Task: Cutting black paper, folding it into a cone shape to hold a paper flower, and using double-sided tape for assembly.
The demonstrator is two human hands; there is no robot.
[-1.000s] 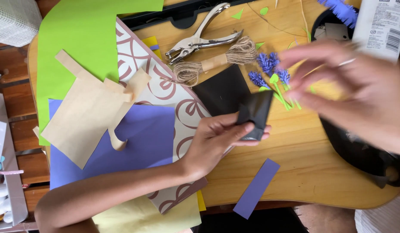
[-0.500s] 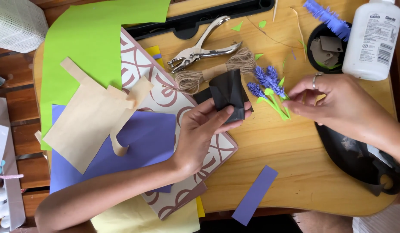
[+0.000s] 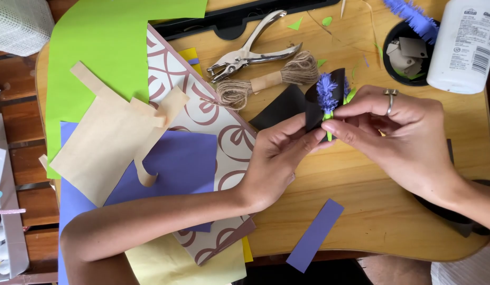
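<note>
My left hand [image 3: 279, 158] pinches a rolled black paper cone [image 3: 321, 97] above the wooden table [image 3: 371, 211]. My right hand [image 3: 400, 137], with a ring on one finger, holds purple paper flowers [image 3: 326, 92] by their green stems and has them inside the cone. Both hands meet at the cone's lower end. A flat black paper piece [image 3: 282, 108] lies just left of the cone.
A silver hole punch [image 3: 253, 53] and a twine spool [image 3: 268, 79] lie at the back. A white glue bottle [image 3: 467, 45] and a black cup of scraps [image 3: 408, 55] stand back right. Green [image 3: 107, 47], patterned [image 3: 213, 132], purple [image 3: 171, 169] and tan [image 3: 110, 145] sheets cover the left. A purple strip [image 3: 314, 235] lies near the front edge.
My right hand picked the purple flowers up off the table and brought them into the black cone. My left hand shifted the cone slightly right and up.
</note>
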